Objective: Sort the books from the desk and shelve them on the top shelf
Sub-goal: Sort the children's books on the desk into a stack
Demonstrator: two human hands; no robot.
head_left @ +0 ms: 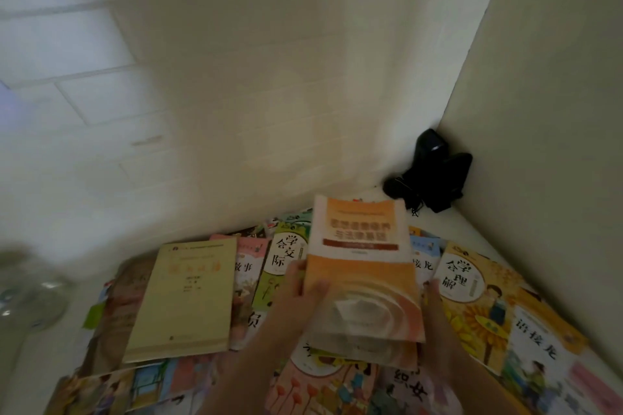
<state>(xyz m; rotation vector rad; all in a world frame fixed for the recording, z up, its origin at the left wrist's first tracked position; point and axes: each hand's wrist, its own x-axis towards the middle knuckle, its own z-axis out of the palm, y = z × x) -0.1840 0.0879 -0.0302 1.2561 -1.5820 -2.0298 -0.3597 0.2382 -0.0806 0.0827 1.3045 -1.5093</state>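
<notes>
Left hand (296,293), right hand (435,317) — both clamped on orange book (364,273) — above scattered books (182,300).

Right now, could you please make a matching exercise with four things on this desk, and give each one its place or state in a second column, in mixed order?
Things:
1. orange book
2. pale yellow book
3. black device
4. sunflower book

Places or states:
A. stands in the back corner by the walls
B. lies flat, left of the left hand
C. held up in the grip of both hands
D. lies flat beside the right hand, on its right

Pairs: 1-C, 2-B, 3-A, 4-D
</notes>
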